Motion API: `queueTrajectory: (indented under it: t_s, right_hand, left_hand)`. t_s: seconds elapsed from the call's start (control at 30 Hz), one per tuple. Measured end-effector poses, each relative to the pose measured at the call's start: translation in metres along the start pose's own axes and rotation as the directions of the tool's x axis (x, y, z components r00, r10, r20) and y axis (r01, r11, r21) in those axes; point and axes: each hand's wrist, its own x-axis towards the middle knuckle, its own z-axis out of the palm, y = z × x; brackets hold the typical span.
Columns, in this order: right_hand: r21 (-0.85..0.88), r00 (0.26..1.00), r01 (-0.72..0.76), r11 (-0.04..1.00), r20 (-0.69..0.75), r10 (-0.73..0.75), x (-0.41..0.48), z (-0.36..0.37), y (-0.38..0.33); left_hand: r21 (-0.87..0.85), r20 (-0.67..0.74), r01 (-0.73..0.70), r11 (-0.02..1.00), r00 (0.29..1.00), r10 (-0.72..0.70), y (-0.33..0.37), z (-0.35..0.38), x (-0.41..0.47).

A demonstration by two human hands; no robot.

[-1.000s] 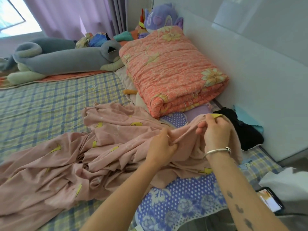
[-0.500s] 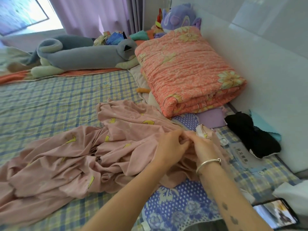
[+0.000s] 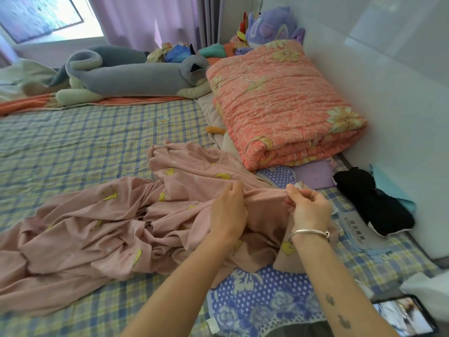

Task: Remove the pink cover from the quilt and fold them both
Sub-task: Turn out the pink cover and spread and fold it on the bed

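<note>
Nearest the camera, a phone (image 3: 404,317) with its screen lit lies at the lower right edge of the bed, beside a blue cloth with white flowers and dots (image 3: 257,300) that runs under the person's forearms. Just beyond it, the left hand (image 3: 228,212) is closed on a gathered edge of the pink cover (image 3: 102,232), its fingers curled over the fabric; the right hand (image 3: 309,206), with a silver bracelet (image 3: 309,233) on the wrist, pinches the same edge between thumb and fingertips, so a short stretch of cloth is pulled taut between the two hands. The rest of the pink cover, printed with small yellow crowns, lies crumpled in a long heap across the checked bedsheet (image 3: 80,147), trailing away to the left. To the right of the hands, near the white wall (image 3: 388,98), sits a black garment (image 3: 371,203) partly on a turquoise cloth (image 3: 393,190). Farther back, the orange quilt (image 3: 284,103) with yellow flowers is folded into a thick stack against the wall, apart from the cover. Behind it leans a purple plush toy (image 3: 272,25), and a long grey plush toy (image 3: 131,74) stretches along the far side of the bed below lilac curtains (image 3: 150,18).
</note>
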Motion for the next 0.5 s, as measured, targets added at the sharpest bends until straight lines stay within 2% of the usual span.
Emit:
queueTrajectory:
  t_s: [0.1,0.2,0.27,0.33,0.4,0.43,0.5]
  right_hand:
    - [0.137,0.997,-0.073,0.988,-0.007,0.075,0.005,-0.005,-0.013]
    - [0.367,0.975,-0.223,0.903,0.061,0.216,0.015,-0.014,-0.026]
    - [0.343,0.974,-0.221,0.913,0.119,0.191,0.018,-0.015,-0.032]
    - [0.147,0.972,-0.109,0.983,0.222,0.074,0.011,-0.009,-0.031]
    - [-0.167,0.91,0.122,0.978,0.413,-0.043,-0.005,0.002,-0.019]
    - [-0.308,0.849,0.28,0.909,0.522,-0.085,-0.012,0.007,-0.009]
    - [-0.453,0.735,0.538,0.711,0.665,-0.133,-0.016,0.015,0.016]
  left_hand:
    - [0.043,-0.054,0.07,0.997,0.996,-0.068,-0.021,-0.007,0.0]
    - [0.068,-0.059,0.067,0.995,0.996,-0.063,-0.045,-0.014,0.0]
    - [0.038,-0.038,0.047,0.998,0.998,-0.046,-0.054,-0.016,-0.001]
    - [-0.041,-0.02,0.001,0.999,1.0,-0.001,-0.05,-0.015,-0.002]
    - [-0.112,-0.025,-0.064,0.992,0.998,0.061,-0.039,-0.012,-0.005]
    - [-0.136,-0.031,-0.094,0.986,0.995,0.09,-0.032,-0.01,-0.006]
    - [-0.167,-0.034,-0.139,0.976,0.99,0.135,-0.022,-0.008,-0.008]
